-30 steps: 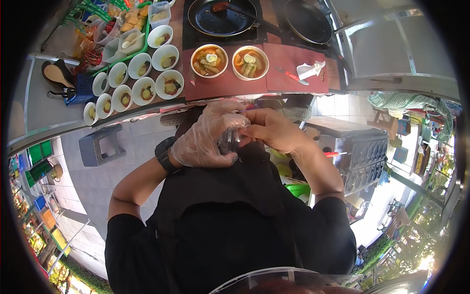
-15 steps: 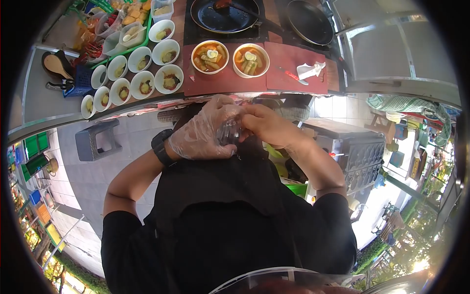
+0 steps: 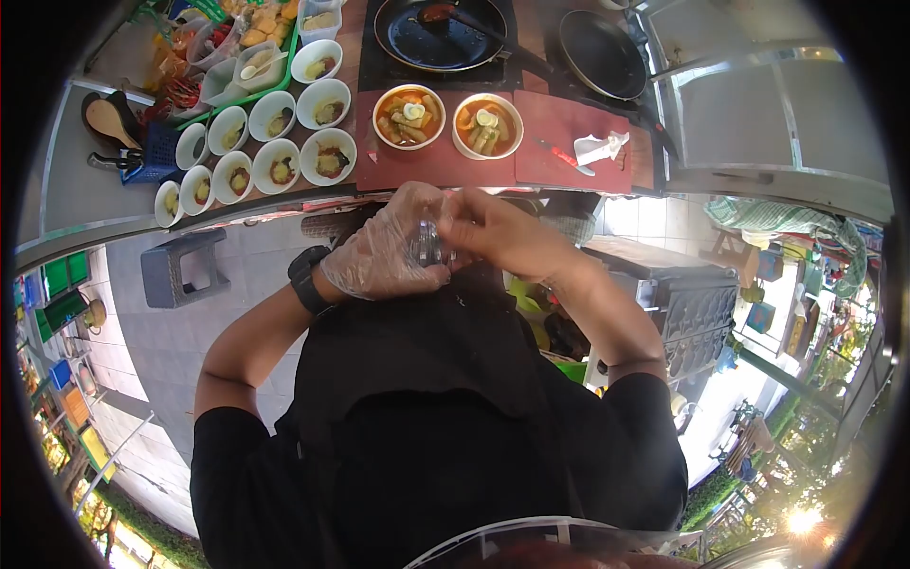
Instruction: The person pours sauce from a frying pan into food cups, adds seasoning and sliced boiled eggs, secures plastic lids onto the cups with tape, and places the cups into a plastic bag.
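My left hand (image 3: 387, 251), in a clear plastic glove with a dark watch at the wrist, is curled around a small clear ridged container (image 3: 429, 247) in front of my chest. My bare right hand (image 3: 498, 230) bends its fingers against the upper right of that container, close to my left fingertips. What the right fingertips grip is hidden. Just beyond both hands, on a red board, stand two bowls of red soup: a left soup bowl (image 3: 408, 117) and a right soup bowl (image 3: 487, 126), each topped with a piece of boiled egg.
Several white bowls (image 3: 326, 156) with small portions fill the counter's left side. A frying pan (image 3: 441, 33) with a red-tipped spatula sits at the back, beside another black pan (image 3: 603, 55). A red-handled knife (image 3: 567, 157) and crumpled tissue (image 3: 601, 147) lie right. A stool (image 3: 185, 268) stands lower left.
Both hands have shifted slightly, the right one moving a little left over the container. The left hand keeps its hold, and the bowls stay in place on the counter.
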Motion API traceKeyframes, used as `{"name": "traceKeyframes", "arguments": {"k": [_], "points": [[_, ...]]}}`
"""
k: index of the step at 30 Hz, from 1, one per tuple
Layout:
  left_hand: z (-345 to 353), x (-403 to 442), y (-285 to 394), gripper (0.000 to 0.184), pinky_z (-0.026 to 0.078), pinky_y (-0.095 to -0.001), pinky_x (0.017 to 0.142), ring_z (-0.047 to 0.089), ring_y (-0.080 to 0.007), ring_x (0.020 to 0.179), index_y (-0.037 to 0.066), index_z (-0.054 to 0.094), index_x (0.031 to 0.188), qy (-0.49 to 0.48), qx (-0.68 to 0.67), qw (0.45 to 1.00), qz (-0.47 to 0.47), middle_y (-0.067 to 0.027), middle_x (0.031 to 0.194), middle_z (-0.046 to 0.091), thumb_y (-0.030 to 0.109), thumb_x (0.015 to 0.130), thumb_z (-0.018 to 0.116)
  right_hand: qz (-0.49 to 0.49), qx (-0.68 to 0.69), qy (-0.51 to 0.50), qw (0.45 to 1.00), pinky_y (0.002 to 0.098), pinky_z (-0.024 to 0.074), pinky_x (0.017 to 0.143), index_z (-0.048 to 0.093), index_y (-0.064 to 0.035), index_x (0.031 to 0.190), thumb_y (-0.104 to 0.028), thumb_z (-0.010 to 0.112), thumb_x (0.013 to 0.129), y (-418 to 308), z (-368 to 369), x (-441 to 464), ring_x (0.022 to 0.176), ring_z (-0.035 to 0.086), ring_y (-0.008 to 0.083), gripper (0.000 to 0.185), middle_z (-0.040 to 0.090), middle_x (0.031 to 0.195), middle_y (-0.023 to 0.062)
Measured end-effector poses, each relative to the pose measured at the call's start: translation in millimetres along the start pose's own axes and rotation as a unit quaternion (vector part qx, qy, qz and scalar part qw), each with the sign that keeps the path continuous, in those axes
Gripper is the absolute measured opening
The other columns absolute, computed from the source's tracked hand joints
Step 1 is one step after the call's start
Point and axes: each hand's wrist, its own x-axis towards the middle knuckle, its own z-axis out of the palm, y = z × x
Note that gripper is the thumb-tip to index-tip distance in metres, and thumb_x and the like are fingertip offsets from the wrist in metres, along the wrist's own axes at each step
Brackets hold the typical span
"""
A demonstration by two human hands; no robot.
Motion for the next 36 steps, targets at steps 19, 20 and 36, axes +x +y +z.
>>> {"name": "traceKeyframes", "arguments": {"k": [19,20,36], "points": [[-21,-32,-41,0.089,0.057,-0.0554,0.104,0.060,-0.0361,0.129,0.024,0.027,0.154,0.191,-0.444,0.856,-0.182,-0.0182,0.146,0.049,0.042,0.089,0.085,-0.305,-0.520,0.442,0.664,0.0521,0.0518,0.102,0.073,-0.0075,0.130,-0.035,0.077,0.095,14,-130,124,0.125,0.062,0.0441,0.044,0.060,0.143,0.0228],[-21,-33,-43,0.089,0.057,-0.0554,0.104,0.060,-0.0361,0.129,0.024,0.027,0.154,0.196,-0.447,0.853,-0.184,-0.0182,0.146,0.049,0.042,0.089,0.085,-0.317,-0.546,0.407,0.660,0.0544,0.0472,0.107,0.070,-0.0097,0.136,-0.041,0.075,0.096,13,-120,121,0.131,0.057,0.0454,0.051,0.058,0.145,0.0229],[-26,-35,-63,0.066,0.058,-0.0578,0.098,0.063,-0.0347,0.124,0.023,0.029,0.151,0.161,-0.580,0.772,-0.204,-0.0135,0.136,0.055,0.029,0.102,0.072,-0.286,-0.676,0.398,0.550,0.0559,0.0389,0.116,0.066,-0.0185,0.145,-0.052,0.068,0.094,30,-85,143,0.135,0.052,0.0420,0.061,0.059,0.148,0.0185]]}}
